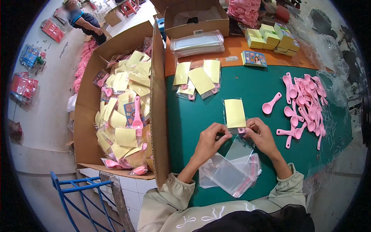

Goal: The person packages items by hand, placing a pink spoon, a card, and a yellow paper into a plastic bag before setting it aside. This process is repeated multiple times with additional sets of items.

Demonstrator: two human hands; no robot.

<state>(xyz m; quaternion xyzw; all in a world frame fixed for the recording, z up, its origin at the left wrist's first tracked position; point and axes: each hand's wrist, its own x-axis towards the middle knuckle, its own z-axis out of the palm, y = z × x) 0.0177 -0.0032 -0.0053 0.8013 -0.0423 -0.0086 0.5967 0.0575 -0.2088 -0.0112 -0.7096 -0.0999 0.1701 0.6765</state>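
A clear bag with a yellow card (235, 113) lies on the green table top, the end of a pink spoon showing at the card's lower edge. My left hand (213, 140) pinches the bag's lower left edge between thumb and fingers. On the right side, my right hand (261, 136) is closed on the same bag, beside the spoon end. Below both hands lies a loose stack of empty clear bags (228, 174). Pink spoons (305, 106) are heaped to the right, with a single spoon (271, 103) apart from them.
A tall cardboard box (159, 104) full of packed bags stands at the left. Finished packets (201, 80) lie beyond my hands. Card stacks (270, 36), bag bundles (197, 41) and an open box (195, 25) line the back. Another person (87, 23) stands far left.
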